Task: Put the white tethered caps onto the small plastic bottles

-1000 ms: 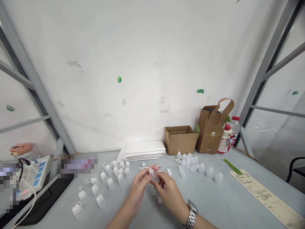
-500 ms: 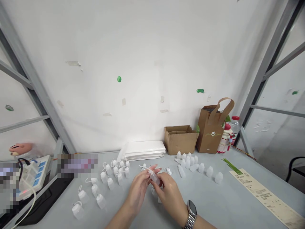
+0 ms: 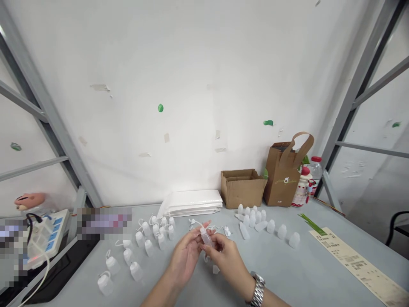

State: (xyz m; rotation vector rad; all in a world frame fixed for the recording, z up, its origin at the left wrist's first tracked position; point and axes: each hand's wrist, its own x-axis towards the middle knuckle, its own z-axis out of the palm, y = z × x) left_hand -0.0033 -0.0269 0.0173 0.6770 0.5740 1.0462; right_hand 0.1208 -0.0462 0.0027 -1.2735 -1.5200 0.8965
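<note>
Between my two hands is a small translucent plastic squeeze bottle [image 3: 206,238], tilted, its white strapped cap at the upper end. My right hand [image 3: 229,258], with a metal watch band at the wrist, grips the bottle's lower body between thumb and fingers. My left hand [image 3: 185,258] has its palm turned up and its fingers around the neck end, partly hidden behind the bottle. Loose white cap pieces [image 3: 227,231] lie just beyond the hands, and another small white piece [image 3: 216,269] lies below them. Several capped bottles [image 3: 136,271] stand at left; several uncapped bottles [image 3: 294,239] are at right.
White padded envelopes [image 3: 193,202] lie stacked by the wall, beside an open cardboard box [image 3: 244,190] and a brown paper bag [image 3: 281,183]. A printed paper strip [image 3: 354,262] lies at right. At left are a power strip [image 3: 57,232] and a black mat [image 3: 68,266].
The bottle has turned more upright between my hands. My left palm shows more openly, and my right wrist has rolled so the watch face is out of sight. The view has shifted slightly.
</note>
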